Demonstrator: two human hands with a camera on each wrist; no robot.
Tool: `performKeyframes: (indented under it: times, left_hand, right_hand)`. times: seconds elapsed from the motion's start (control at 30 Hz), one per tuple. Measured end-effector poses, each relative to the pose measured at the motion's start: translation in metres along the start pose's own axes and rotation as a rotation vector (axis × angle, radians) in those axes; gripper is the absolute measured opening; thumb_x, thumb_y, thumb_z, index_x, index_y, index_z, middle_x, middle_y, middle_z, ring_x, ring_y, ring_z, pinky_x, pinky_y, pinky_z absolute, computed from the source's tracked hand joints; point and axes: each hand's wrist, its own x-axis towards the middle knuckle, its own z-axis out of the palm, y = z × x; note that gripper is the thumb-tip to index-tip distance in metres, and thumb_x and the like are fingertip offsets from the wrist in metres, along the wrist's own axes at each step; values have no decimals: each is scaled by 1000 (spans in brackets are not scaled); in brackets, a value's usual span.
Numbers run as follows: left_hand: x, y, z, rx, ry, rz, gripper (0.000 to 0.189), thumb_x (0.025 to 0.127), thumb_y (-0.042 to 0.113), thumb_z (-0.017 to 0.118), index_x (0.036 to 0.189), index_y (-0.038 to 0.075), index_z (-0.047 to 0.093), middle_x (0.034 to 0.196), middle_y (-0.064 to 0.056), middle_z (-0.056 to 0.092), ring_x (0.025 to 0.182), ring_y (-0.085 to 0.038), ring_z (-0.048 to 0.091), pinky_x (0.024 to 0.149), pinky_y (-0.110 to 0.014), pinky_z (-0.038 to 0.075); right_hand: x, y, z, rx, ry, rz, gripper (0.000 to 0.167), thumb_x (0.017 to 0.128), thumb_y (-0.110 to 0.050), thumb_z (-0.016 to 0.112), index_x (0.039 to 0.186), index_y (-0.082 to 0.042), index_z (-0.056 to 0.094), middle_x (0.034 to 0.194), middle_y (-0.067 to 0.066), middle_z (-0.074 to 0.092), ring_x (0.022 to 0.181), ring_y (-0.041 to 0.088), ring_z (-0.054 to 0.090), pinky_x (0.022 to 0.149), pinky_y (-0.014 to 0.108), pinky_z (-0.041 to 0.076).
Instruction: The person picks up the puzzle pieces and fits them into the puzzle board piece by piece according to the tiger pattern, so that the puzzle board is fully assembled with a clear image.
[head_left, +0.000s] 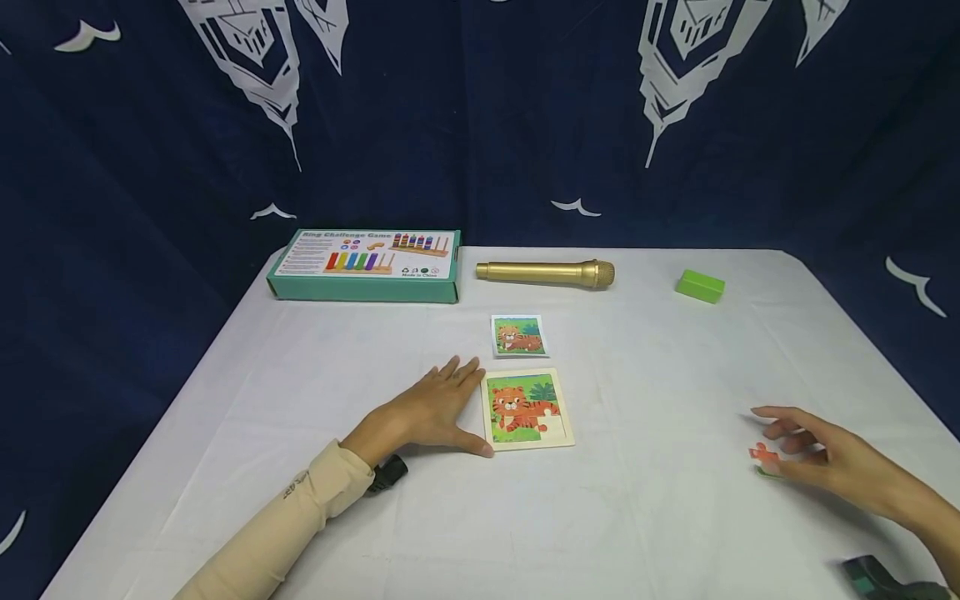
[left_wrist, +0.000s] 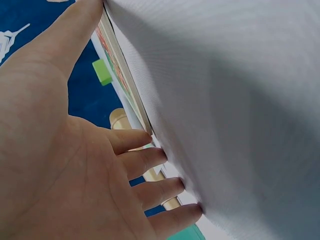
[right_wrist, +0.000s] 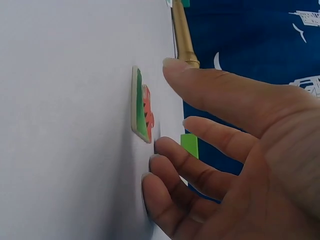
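Observation:
A square tiger puzzle board [head_left: 564,435] lies mid-table, its lower right corner bare of picture. My left hand [head_left: 438,408] rests along its left side, fingers spread, with thumb and index finger at the edge; the left wrist view shows the thumb [left_wrist: 75,35] by the board's side [left_wrist: 125,75]. Off to the right, my right hand [head_left: 840,458] hovers around a loose red and green puzzle piece [head_left: 763,457]. From the right wrist, the piece [right_wrist: 141,107] lies flat on the cloth, a gap between it and the thumb, the other fingers loosely bent beside it.
Above the board lies a small tiger picture card [head_left: 519,337]. Toward the back are a green game box [head_left: 366,288], a gold microphone [head_left: 540,273] and a light green block [head_left: 701,286]. White cloth [head_left: 637,517] covers the table; a dark blue curtain [head_left: 465,117] hangs behind.

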Motion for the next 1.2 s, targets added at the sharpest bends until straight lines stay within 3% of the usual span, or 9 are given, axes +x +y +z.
performKeyframes:
  times: [0.4, 0.7, 0.93, 1.07, 1.2]
  left_hand:
    - [0, 0, 1, -1, -4, 0, 115, 71, 70, 69, 153, 4, 20, 160, -10, 12, 147, -33, 6, 117, -51, 13]
    - [2, -1, 2, 7, -9, -1, 115, 71, 70, 68, 153, 4, 20, 161, -10, 11, 147, -33, 5, 117, -49, 13]
    - [1, 1, 0, 10, -6, -6, 115, 71, 70, 69, 152, 4, 21, 160, -10, 12, 147, -33, 6, 117, -50, 13]
    - [0, 1, 1, 5, -3, -7, 115, 70, 70, 69, 152, 4, 21, 160, -10, 13, 147, -33, 6, 117, -50, 13]
    - [0, 1, 1, 4, -1, -11, 115, 70, 70, 69, 152, 4, 22, 160, -10, 13, 147, -33, 7, 117, -50, 14]
  right_hand:
    - [-6, 3, 4, 12, 8, -33, 47, 70, -6, 82, 112, -2, 60, 95, -18, 53, 72, 3, 46, 58, 18, 39]
    - [-5, 3, 5, 4, 2, -46, 42, 70, -4, 82, 107, -4, 62, 89, -8, 53, 66, 5, 44, 54, 21, 38]
    - [-5, 2, 6, -33, 3, -53, 46, 68, -5, 83, 108, -3, 60, 96, 3, 54, 68, 2, 42, 54, 21, 39]
    - [-3, 3, 6, -4, 15, -98, 48, 67, -1, 82, 108, -4, 56, 98, -7, 52, 67, 3, 42, 53, 22, 37]
    - [-2, 4, 6, 41, 13, -128, 47, 69, 1, 81, 106, -6, 53, 88, -13, 49, 66, 4, 43, 51, 23, 35]
